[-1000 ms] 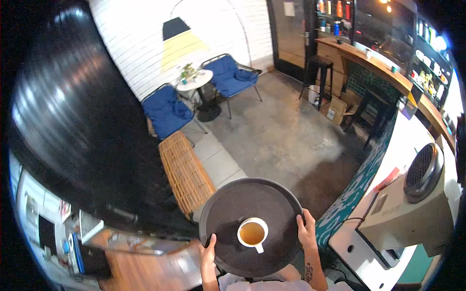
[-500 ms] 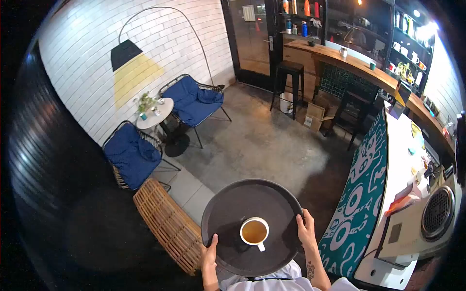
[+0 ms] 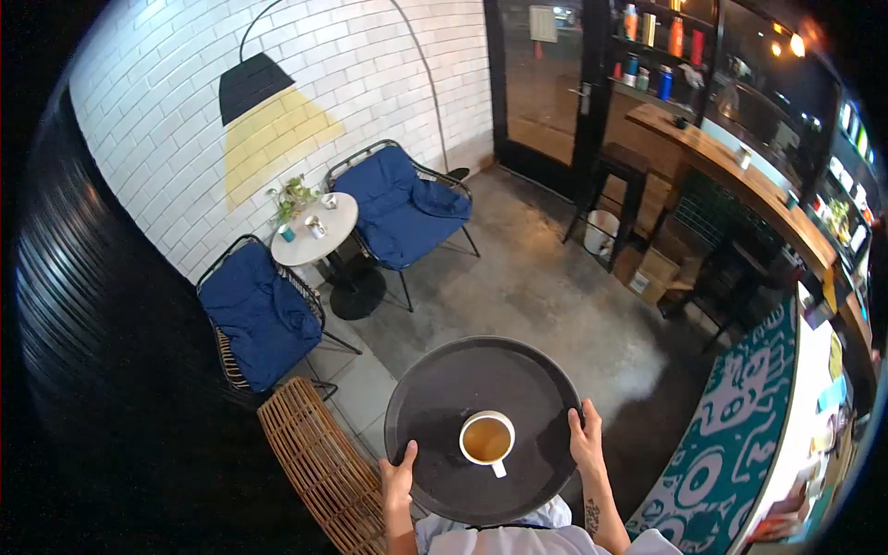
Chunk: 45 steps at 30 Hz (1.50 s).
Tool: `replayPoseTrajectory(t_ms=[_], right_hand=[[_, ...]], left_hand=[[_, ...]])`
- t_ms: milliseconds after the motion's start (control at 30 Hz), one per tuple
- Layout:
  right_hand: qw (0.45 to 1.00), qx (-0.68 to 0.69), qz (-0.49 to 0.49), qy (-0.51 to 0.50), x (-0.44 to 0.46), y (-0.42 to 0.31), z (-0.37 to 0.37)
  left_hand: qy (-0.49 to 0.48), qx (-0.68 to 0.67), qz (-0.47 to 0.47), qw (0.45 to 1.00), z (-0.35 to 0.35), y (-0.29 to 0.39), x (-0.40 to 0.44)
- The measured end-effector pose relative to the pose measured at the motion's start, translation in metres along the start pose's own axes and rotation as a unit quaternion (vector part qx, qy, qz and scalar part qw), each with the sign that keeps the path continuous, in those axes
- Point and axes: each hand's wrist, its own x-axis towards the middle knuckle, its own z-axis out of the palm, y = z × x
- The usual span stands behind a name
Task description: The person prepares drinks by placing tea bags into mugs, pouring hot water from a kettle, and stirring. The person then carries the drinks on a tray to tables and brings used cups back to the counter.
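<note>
A round dark tray (image 3: pixel 435 388) is held level in front of my body. On it, a little right of its middle, stands a white cup (image 3: pixel 487 437) of amber-brown liquid, its handle pointing toward me. My left hand (image 3: pixel 398 479) grips the tray's left rim with the thumb on top. At the right rim, my right hand (image 3: pixel 585 438) holds on in the same way. The fingers under the tray are hidden. Neither hand touches the cup.
Ahead on the left, a round white table (image 3: pixel 338 222) with a plant stands between two blue-cushioned chairs (image 3: pixel 398 208). A wicker bench (image 3: pixel 319 462) lies near my left. A teal patterned counter (image 3: pixel 721 444) runs along the right, with stools (image 3: pixel 615 194) and a wooden bar beyond.
The view has turned and moved forward, so the chairs and table look nearer and the machine on the right counter has left view. Both hands keep their hold, and the cup stays upright.
</note>
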Motion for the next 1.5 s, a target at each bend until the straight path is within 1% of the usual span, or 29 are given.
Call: replayPoseTrajectory(t_ms=[133,200,300,333,400,433,467,500,567,600,633,667,733,867,933,967,1033,1067,1133,1267,1300,1400,1433,1500], right_hand=[[1.000,-0.001,0.012,-0.027,0.080,-0.019,0.062],[0.999,0.005,0.007,-0.040,0.120,-0.016,0.096],[0.998,0.008,-0.011,-0.056,0.185,-0.018,0.152],[0.998,0.007,-0.019,-0.054,0.200,-0.019,0.171],[0.998,0.018,-0.010,-0.065,0.246,-0.015,0.209],[0.997,0.022,0.012,-0.079,0.259,-0.012,0.222],[0.996,0.020,0.020,-0.084,0.268,-0.011,0.233],[0.997,0.007,0.007,-0.080,0.290,-0.016,0.253],[0.996,-0.002,-0.005,-0.084,0.330,-0.026,0.293],[0.995,0.036,-0.008,-0.091,0.348,-0.032,0.311],[0.992,0.073,-0.010,-0.098,0.365,-0.036,0.328],[0.992,0.073,-0.007,-0.105,0.382,-0.039,0.342],[0.986,0.059,0.003,-0.156,0.414,-0.043,0.365],[0.982,0.058,-0.002,-0.178,0.481,-0.039,0.427],[0.979,0.036,-0.015,-0.201,0.517,-0.039,0.458],[0.976,0.038,-0.018,-0.212,0.535,-0.039,0.478],[0.969,0.090,0.021,-0.228,0.570,-0.039,0.514],[0.967,0.088,0.014,-0.237,0.591,-0.037,0.531],[0.960,0.098,0.015,-0.263,0.622,-0.036,0.564],[0.945,0.083,0.011,-0.315,0.681,-0.053,0.629],[0.927,0.087,0.024,-0.365,0.700,-0.036,0.641],[0.920,0.076,0.040,-0.383,0.727,-0.045,0.693],[0.910,0.079,0.033,-0.406,0.734,-0.065,0.710],[0.900,0.069,0.048,-0.428,0.752,-0.070,0.746]], left_hand=[[0.026,0.037,-0.050,0.998,0.007,0.048,0.072],[0.012,-0.035,-0.040,0.999,0.011,0.071,0.112],[0.007,-0.061,-0.017,0.998,0.012,0.112,0.170],[0.012,-0.057,-0.022,0.998,0.010,0.125,0.186],[0.078,0.001,-0.095,0.992,0.020,0.160,0.228],[0.079,0.003,-0.104,0.991,0.021,0.164,0.248],[0.063,-0.035,-0.083,0.994,0.020,0.165,0.269],[0.049,-0.079,-0.053,0.994,0.019,0.181,0.294],[0.059,-0.072,-0.054,0.994,0.018,0.210,0.333],[0.061,-0.062,-0.059,0.994,0.017,0.226,0.349],[0.044,-0.062,-0.142,0.987,0.017,0.243,0.364],[0.049,-0.063,-0.147,0.986,0.016,0.248,0.382],[0.010,-0.136,-0.117,0.984,0.019,0.259,0.414],[0.026,-0.161,-0.165,0.973,0.024,0.300,0.473],[0.067,-0.175,-0.136,0.973,0.030,0.308,0.506],[0.077,-0.181,-0.138,0.971,0.031,0.313,0.525],[0.064,-0.236,-0.139,0.960,0.035,0.323,0.563],[0.070,-0.246,-0.139,0.957,0.040,0.330,0.583],[0.105,-0.252,-0.078,0.959,0.043,0.336,0.617],[0.158,-0.245,-0.100,0.951,0.043,0.320,0.688],[0.156,-0.250,-0.097,0.951,0.040,0.314,0.703],[0.210,-0.266,-0.104,0.935,0.035,0.358,0.721],[0.216,-0.288,-0.107,0.927,0.030,0.376,0.726],[0.225,-0.310,-0.119,0.916,0.022,0.382,0.742]])
